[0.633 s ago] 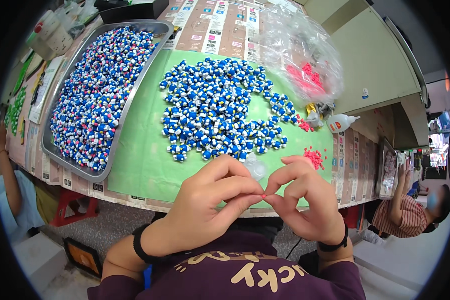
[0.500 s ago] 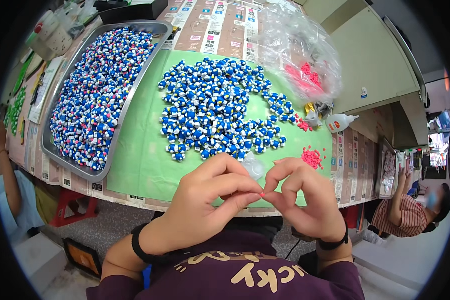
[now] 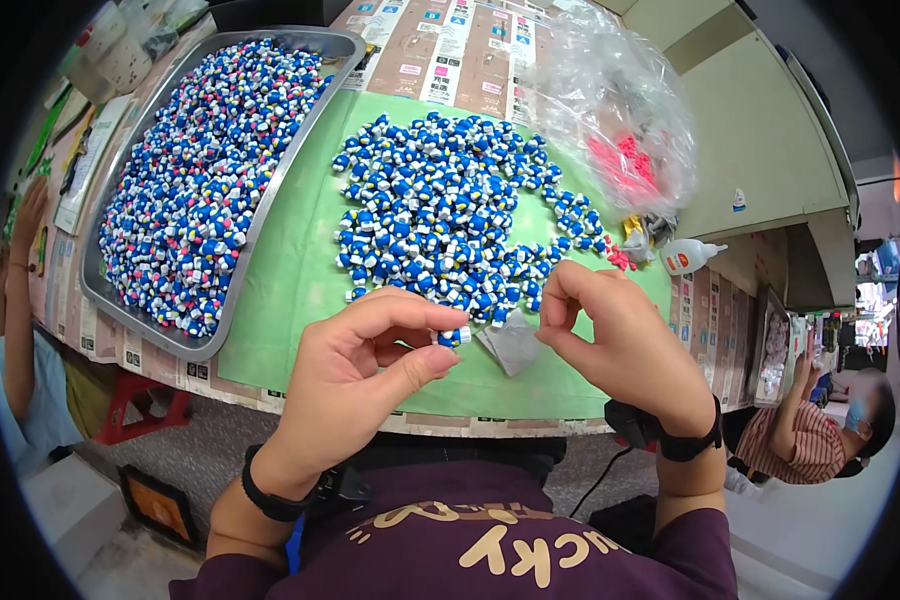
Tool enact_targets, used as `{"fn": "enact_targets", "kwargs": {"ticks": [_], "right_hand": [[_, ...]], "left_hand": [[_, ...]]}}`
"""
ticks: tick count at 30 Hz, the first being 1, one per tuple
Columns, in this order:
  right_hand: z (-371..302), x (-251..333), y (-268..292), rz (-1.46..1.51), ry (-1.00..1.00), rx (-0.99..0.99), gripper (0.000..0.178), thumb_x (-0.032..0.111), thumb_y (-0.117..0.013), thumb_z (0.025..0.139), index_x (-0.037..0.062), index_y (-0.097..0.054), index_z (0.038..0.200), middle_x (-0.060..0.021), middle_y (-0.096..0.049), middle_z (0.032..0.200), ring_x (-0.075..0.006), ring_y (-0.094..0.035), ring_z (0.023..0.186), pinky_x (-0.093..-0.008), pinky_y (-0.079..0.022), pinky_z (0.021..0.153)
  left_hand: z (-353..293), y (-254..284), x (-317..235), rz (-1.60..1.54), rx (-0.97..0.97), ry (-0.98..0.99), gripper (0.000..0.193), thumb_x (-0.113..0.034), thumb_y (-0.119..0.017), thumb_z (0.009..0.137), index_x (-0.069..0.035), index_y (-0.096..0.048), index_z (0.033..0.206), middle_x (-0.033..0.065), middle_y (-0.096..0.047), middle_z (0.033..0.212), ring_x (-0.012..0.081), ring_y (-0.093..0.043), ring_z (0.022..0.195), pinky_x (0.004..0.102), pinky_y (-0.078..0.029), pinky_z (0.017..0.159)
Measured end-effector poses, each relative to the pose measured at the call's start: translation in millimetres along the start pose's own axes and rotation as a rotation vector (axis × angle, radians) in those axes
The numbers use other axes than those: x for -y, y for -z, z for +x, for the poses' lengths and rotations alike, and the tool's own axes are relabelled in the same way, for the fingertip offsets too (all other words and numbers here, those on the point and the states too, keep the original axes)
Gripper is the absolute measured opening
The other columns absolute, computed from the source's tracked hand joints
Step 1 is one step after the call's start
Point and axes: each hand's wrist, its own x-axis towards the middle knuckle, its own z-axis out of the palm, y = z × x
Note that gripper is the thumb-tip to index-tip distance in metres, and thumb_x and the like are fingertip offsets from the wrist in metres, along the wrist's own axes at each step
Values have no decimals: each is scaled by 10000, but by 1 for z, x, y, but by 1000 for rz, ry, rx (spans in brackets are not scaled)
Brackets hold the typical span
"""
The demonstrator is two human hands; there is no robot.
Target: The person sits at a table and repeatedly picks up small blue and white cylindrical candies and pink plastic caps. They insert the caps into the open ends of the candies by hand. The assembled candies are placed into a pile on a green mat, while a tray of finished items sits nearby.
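Note:
My left hand (image 3: 370, 365) pinches a small blue-and-white figurine (image 3: 453, 337) between thumb and fingertips, over the near edge of the green mat (image 3: 290, 340). A hand's width to its right, my right hand (image 3: 620, 335) has thumb and index finger drawn together; whatever is between them is too small or hidden. Between the two hands lies a greyish translucent plastic sheet (image 3: 511, 345). Beyond them spreads a heap of similar blue-and-white figurines (image 3: 430, 210). Several little pink pieces (image 3: 619, 256) sit at the heap's right end.
A metal tray (image 3: 232, 318) full of figurines stands at left. To the right are a clear plastic bag (image 3: 625, 90) with pink pieces and a white squeeze bottle (image 3: 692, 256). A cabinet (image 3: 760, 140) stands at far right. Other people are at both sides.
My hands, earlier meeting fingertip to fingertip around a tiny pink piece, have separated. A figurine is now in my left hand. My right hand covers the spot of the nearer pink pile.

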Motion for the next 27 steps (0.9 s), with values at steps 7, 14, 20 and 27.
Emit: {"fn": "enact_targets", "kwargs": {"ticks": [7, 14, 20, 27], "right_hand": [[-7, 19, 8, 277, -12, -68, 268, -65, -692, 791, 70, -460, 787, -43, -612, 804, -140, -573, 756, -285, -447, 723], [-14, 38, -10, 471, 159, -231, 340, -79, -705, 796, 108, -421, 807, -80, -639, 856, -142, -592, 794, -293, -454, 766], [-17, 38, -17, 191, 278, -287, 357, -97, -717, 783, 106, -425, 814, -72, -637, 873, -139, -588, 786, -295, -449, 787], [-24, 29, -31, 364, 130, -349, 271, 19, -762, 778, 95, -505, 820, -12, -541, 784, -194, -551, 735, -341, -389, 801]], "left_hand": [[2, -6, 4, -215, -7, 9, 232, 104, -668, 848, 60, -621, 1072, 143, -636, 1083, 205, -667, 956, 316, -578, 862], [-1, -18, 1, -226, -10, 3, 246, 103, -700, 828, 40, -616, 1051, 118, -653, 1033, 175, -663, 955, 293, -562, 839], [-6, -26, 1, -81, -23, -69, 207, 80, -717, 827, 26, -660, 1019, 108, -663, 1057, 140, -667, 930, 261, -564, 797], [-2, -26, 1, 456, -9, -461, 203, 81, -781, 739, 11, -705, 914, 101, -706, 885, 174, -682, 791, 265, -538, 632]]}}
